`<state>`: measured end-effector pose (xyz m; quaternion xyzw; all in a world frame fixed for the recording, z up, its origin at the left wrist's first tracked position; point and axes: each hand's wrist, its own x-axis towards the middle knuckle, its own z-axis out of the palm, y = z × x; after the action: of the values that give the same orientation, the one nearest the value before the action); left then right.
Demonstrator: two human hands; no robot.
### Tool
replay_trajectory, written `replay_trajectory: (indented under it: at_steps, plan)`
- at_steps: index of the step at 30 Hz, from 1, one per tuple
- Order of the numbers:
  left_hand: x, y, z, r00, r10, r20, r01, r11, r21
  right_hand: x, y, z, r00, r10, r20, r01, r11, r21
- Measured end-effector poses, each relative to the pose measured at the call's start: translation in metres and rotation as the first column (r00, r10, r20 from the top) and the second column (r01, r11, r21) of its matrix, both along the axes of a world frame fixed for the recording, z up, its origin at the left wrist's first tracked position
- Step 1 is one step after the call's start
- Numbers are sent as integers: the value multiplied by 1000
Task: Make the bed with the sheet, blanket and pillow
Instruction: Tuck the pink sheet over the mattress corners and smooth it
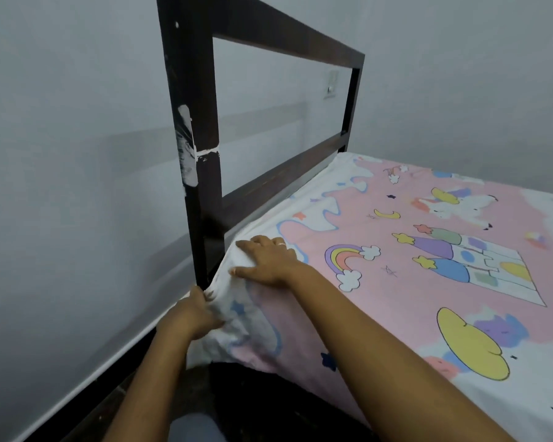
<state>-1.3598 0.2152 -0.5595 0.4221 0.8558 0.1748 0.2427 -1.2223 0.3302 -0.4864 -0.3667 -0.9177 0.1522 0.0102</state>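
Note:
A pink and white sheet (396, 282) printed with rainbows, clouds and a castle covers the mattress across the right half of the view. My right hand (268, 258) lies flat, fingers straight, pressing the sheet down on the mattress's near corner by the headboard. Just below it, my left hand (193, 315) grips the bunched white edge of the sheet hanging down the side of that corner. No blanket or pillow is in view.
A dark wooden headboard (201, 122) with open rails stands right behind the corner, its post marked with white paint. Grey walls (61, 186) close in on the left and behind. A dark bed base and floor (253, 403) show beneath the sheet's edge.

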Motion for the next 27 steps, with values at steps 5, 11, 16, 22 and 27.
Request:
replay_trajectory:
  at_steps: [5, 11, 16, 22, 27]
  plan:
    - [37, 11, 52, 981, 39, -190, -2, 982, 190, -17, 41, 4, 993, -92, -70, 88, 994, -62]
    - [61, 57, 78, 974, 24, -225, 84, 886, 456, -33, 65, -8, 986, -162, -22, 164, 984, 75]
    - [58, 81, 56, 968, -19, -252, 85, 964, 252, -43, 83, -14, 977, -211, -26, 213, 969, 125]
    - [67, 91, 59, 955, -12, -297, 58, 987, 147, -47, 93, -4, 976, -209, 54, 189, 949, 253]
    - [66, 100, 61, 922, -54, -384, 111, 985, 129, -44, 98, -10, 975, -179, -129, 216, 901, 375]
